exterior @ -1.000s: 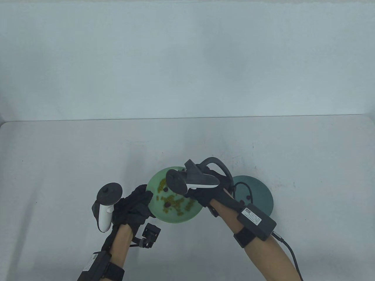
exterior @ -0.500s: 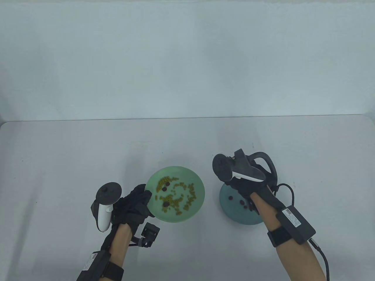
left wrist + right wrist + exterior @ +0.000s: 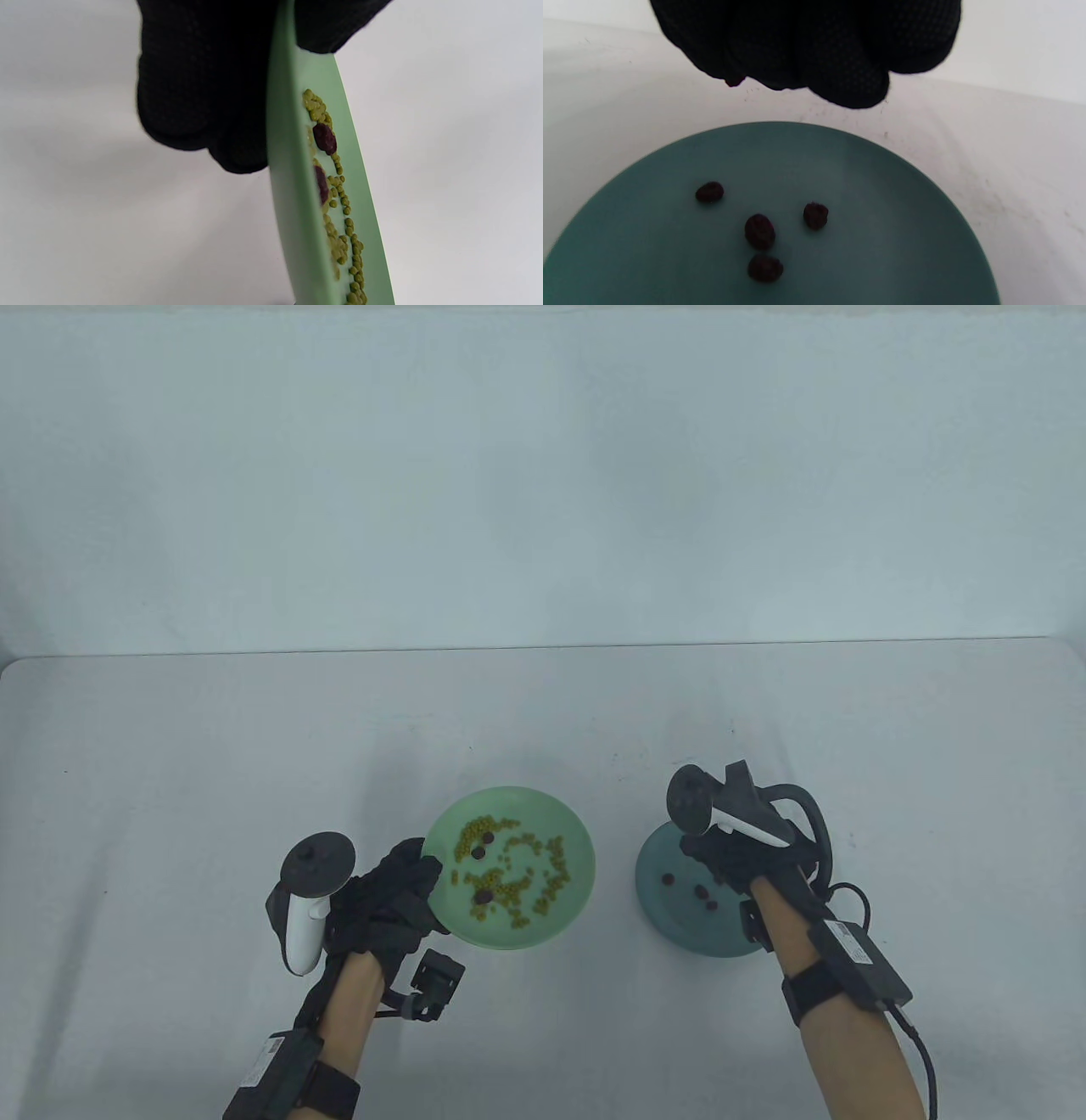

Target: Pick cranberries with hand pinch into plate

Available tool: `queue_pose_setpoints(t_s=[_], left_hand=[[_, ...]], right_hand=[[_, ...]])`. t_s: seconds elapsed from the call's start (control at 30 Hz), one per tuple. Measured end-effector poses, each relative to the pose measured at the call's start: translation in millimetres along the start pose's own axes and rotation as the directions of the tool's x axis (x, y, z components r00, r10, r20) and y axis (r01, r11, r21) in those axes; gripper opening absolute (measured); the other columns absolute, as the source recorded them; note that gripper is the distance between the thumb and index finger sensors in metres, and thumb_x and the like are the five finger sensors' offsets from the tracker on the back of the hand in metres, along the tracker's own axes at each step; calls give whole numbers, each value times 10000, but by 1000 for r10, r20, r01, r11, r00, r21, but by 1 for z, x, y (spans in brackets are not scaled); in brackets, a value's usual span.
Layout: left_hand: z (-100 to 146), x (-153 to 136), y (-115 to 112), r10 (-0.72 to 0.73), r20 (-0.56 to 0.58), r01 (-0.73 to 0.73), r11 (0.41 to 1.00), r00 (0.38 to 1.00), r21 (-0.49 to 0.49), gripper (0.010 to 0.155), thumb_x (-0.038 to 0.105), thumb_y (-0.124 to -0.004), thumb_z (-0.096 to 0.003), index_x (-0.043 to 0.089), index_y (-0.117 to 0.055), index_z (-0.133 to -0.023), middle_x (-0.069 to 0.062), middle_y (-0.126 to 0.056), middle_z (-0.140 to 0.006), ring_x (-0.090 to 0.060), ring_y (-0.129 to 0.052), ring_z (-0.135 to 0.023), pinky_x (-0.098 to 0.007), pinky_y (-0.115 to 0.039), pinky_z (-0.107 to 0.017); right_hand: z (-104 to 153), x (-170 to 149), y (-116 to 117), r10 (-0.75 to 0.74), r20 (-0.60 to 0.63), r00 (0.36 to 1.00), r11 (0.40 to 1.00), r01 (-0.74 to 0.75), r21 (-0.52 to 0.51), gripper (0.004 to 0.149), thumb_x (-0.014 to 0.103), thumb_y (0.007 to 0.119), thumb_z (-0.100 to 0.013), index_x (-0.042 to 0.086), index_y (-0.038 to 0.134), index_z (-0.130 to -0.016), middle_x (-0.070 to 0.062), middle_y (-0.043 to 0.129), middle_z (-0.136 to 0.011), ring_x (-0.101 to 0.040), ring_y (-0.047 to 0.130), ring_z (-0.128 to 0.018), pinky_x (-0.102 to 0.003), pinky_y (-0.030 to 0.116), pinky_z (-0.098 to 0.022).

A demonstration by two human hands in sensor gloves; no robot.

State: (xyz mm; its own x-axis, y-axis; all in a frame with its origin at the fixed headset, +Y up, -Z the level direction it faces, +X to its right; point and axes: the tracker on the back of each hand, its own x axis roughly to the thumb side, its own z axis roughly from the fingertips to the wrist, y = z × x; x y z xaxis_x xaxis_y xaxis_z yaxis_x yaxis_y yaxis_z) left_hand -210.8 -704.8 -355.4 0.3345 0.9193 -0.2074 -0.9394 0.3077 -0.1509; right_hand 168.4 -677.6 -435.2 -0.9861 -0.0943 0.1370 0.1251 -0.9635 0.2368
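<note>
Even, soft overhead light; faint shadows pool behind the pale green round plate. Wrist views look softer (gloved fingers blurred, perhaps from closeness).

Desk: pale grey, faint dark specks near its middle. Behind desk's far edge: plain pale wall. Yellow-green pellets scattered above desk's near-centre.

The right hand and its tracker cover the teal plate's far right part, only a red speck shows at its bunched fingertips, and the green plate's lower end is cut off.
</note>
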Motion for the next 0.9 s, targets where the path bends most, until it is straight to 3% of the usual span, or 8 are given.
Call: queue_pose_setpoints(t_s=[0.53,0.7,0.9], left_hand=[[-1,0,-2,-5,-2,5,1000,1000,-5,532,229,-663,-603,-28,-555,-1055,-186,-834,-880,-241,-1095,-545,-326,-966,-413],[-1,-1,-2,-2,-5,2,1000,1000,-5,532,229,-663,-603,-32,-558,-1054,-187,-834,-879,-240,-1094,-547,-327,-966,-414],[-1,-1,-2,-5,-7,5,1000,1000,-5,533,229,-664,-603,-32,-557,-1054,-187,-834,-879,-242,-1095,-546,-328,-965,-414]], right_hand=[[-21,-2,38,-8,-53,999,997,13,77,467,465,778,-516,168,855,-868,105,936,-534,-85,986,-438,-313,873,-395],[-20,-4,36,-14,-60,998,997,18,71,498,481,764,-518,175,832,-905,110,929,-546,-90,983,-447,-315,871,-399],[-12,-7,16,-6,-57,998,1000,8,25,498,479,762,-521,176,824,-911,108,927,-551,-94,984,-449,-317,870,-401]])
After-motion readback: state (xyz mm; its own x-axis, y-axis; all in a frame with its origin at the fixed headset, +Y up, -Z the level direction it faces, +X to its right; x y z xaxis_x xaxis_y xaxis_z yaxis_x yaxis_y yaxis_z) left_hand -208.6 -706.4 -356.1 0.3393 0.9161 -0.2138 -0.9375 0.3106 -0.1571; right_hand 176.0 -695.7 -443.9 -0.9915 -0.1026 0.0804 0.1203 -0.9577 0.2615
